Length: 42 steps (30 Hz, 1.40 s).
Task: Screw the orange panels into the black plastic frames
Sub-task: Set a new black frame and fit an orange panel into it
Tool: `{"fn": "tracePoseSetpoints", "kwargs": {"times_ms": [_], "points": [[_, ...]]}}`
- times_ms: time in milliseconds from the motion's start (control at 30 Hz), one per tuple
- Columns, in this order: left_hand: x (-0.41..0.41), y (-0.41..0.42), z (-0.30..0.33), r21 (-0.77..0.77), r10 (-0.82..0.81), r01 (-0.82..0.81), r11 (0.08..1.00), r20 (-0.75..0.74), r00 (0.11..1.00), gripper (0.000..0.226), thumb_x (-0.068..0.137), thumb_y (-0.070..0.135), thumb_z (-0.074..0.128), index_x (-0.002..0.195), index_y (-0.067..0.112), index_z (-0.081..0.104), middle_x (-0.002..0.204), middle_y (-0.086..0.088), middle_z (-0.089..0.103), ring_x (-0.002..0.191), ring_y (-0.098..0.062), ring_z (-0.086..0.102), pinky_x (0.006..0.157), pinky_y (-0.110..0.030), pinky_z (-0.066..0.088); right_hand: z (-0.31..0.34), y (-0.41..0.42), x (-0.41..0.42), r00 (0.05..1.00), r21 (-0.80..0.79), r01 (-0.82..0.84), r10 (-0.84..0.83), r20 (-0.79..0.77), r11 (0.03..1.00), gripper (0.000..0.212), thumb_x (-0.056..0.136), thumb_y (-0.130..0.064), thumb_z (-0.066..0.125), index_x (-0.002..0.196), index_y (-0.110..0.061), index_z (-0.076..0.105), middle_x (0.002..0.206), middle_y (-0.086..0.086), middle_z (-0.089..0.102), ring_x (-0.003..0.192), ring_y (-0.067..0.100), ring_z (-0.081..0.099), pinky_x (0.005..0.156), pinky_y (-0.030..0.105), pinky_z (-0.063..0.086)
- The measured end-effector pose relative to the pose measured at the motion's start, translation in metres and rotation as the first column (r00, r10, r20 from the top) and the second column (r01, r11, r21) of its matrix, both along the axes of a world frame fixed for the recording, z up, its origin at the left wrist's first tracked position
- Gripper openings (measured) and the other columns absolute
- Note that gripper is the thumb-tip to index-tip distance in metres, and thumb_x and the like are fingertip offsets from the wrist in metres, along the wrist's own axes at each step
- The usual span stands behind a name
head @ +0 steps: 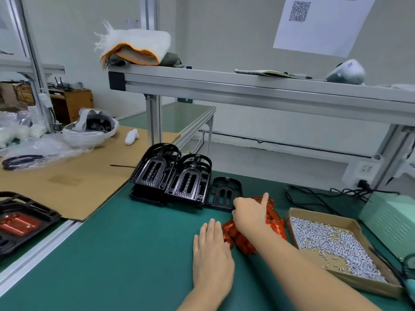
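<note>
Picking-up step. Right hand (250, 212) curls its fingers onto the orange panels (244, 240) heaped mid-desk beside the screw box (332, 241); left hand (212, 250) lies flat, empty. Next: lift one panel to the black frames (173, 178) behind.

Work surface: a green rubber-like bench mat (125, 254) with an aluminium edge rail on its left side. Directly on it, at the back, stand two leaning stacks of glossy black plastic frames (170, 178), with one flat black plastic frame (224, 194) just beside them. A pile of shiny orange panels (251, 232) lies to the right of centre. Beside that sits a shallow cardboard tray of small silver screws (332, 241). A pale green metal box (390, 218) and black cables (314, 196) occupy the right rear. A flat brown cardboard sheet (74, 180) overlaps the mat's left rear corner.
</note>
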<state>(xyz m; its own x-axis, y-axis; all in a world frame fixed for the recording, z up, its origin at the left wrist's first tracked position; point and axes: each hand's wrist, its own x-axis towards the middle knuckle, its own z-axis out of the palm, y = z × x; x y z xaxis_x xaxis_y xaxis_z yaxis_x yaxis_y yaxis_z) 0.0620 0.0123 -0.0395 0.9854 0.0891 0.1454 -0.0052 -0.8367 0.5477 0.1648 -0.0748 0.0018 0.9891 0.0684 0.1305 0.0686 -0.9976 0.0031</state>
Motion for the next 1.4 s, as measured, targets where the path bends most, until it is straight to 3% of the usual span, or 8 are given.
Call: {"fn": "tracePoseSetpoints", "kwargs": {"times_ms": [433, 633, 767, 900, 1033, 1200, 1300, 1400], "points": [[0.005, 0.0, -0.004, 0.062, -0.012, 0.013, 0.998, -0.006, 1.0, 0.051, 0.103, 0.024, 0.021, 0.152, 0.018, 0.008, 0.16, 0.006, 0.003, 0.146, -0.01, -0.003, 0.118, -0.032, -0.004, -0.003, -0.005, 0.008, 0.989, -0.079, -0.092, 0.101, 0.108, 0.993, 0.018, 0.093, -0.01, 0.054, 0.104, -0.021, 0.063, 0.093, -0.001, 0.068, 0.105, 0.021, 0.059, 0.118, 0.049, 0.007], [0.004, 0.001, -0.004, 0.047, -0.033, 0.033, 0.998, -0.004, 0.999, 0.051, 0.103, 0.024, 0.023, 0.152, 0.019, 0.011, 0.16, 0.006, 0.005, 0.146, -0.01, -0.002, 0.118, -0.033, -0.004, -0.009, -0.021, 0.004, 0.95, -0.121, -0.162, 0.188, 0.25, 0.979, 0.03, 0.092, -0.01, 0.056, 0.12, -0.018, 0.057, 0.115, 0.003, 0.066, 0.118, 0.025, 0.052, 0.116, 0.044, 0.014], [0.004, 0.001, -0.002, 0.046, -0.034, 0.034, 0.998, -0.009, 0.999, 0.051, 0.103, 0.026, 0.024, 0.152, 0.019, 0.01, 0.16, 0.007, 0.005, 0.146, -0.01, -0.003, 0.118, -0.034, -0.004, -0.005, -0.038, 0.002, 0.924, 0.024, -0.192, 0.172, 0.342, 0.981, 0.033, 0.09, -0.007, 0.057, 0.122, -0.016, 0.06, 0.118, 0.003, 0.065, 0.116, 0.024, 0.052, 0.103, 0.033, 0.032], [0.003, 0.0, -0.001, 0.037, -0.032, 0.032, 0.999, -0.002, 0.999, 0.052, 0.103, 0.027, 0.025, 0.152, 0.02, 0.01, 0.16, 0.008, 0.004, 0.146, -0.009, -0.004, 0.118, -0.033, -0.005, 0.008, -0.058, -0.011, 0.889, 0.356, -0.189, 0.005, 0.458, 0.915, 0.025, 0.093, -0.007, 0.058, 0.114, -0.013, 0.069, 0.108, 0.008, 0.069, 0.105, 0.027, 0.059, 0.09, 0.033, 0.041], [0.003, 0.001, 0.001, -0.012, -0.028, 0.029, 1.0, 0.06, 0.998, 0.052, 0.103, 0.028, 0.029, 0.151, 0.022, 0.013, 0.159, 0.009, 0.006, 0.146, -0.007, -0.003, 0.117, -0.033, -0.008, 0.026, -0.077, -0.041, 0.895, 0.7, -0.223, -0.142, 0.423, 0.678, 0.017, 0.089, -0.009, 0.067, 0.101, -0.017, 0.074, 0.095, -0.002, 0.073, 0.092, 0.015, 0.066, 0.089, 0.03, 0.05], [0.0, 0.003, 0.011, -0.37, -0.025, 0.135, 0.919, 0.286, 0.958, 0.053, 0.099, 0.023, 0.044, 0.148, 0.017, 0.026, 0.155, 0.006, 0.025, 0.142, -0.005, 0.017, 0.117, -0.025, 0.008, 0.042, -0.092, -0.095, 0.992, 0.994, -0.09, -0.093, 0.084, -0.067, 0.021, 0.084, 0.004, 0.066, 0.096, -0.014, 0.071, 0.078, -0.006, 0.075, 0.07, 0.001, 0.069, 0.06, 0.013, 0.052], [-0.005, 0.006, 0.024, -0.727, 0.029, 0.18, 0.662, 0.265, 0.964, 0.058, 0.096, 0.031, 0.051, 0.149, 0.028, 0.025, 0.151, 0.014, 0.028, 0.137, 0.002, 0.026, 0.114, -0.024, 0.019, 0.039, -0.099, -0.122, 0.984, 0.915, 0.171, 0.103, -0.143, -0.365, 0.023, 0.08, 0.001, 0.064, 0.101, -0.007, 0.068, 0.083, 0.005, 0.075, 0.067, 0.011, 0.07, 0.064, 0.022, 0.058], [-0.008, 0.01, 0.03, -0.918, 0.003, 0.175, 0.356, 0.189, 0.982, 0.056, 0.094, 0.032, 0.055, 0.145, 0.035, 0.032, 0.145, 0.015, 0.043, 0.123, -0.004, 0.05, 0.107, -0.035, 0.038, 0.026, -0.107, -0.144, 0.927, 0.787, 0.368, 0.262, -0.268, -0.495, 0.032, 0.069, -0.002, 0.065, 0.101, -0.006, 0.068, 0.084, 0.011, 0.074, 0.066, 0.018, 0.07, 0.068, 0.031, 0.061]]}}
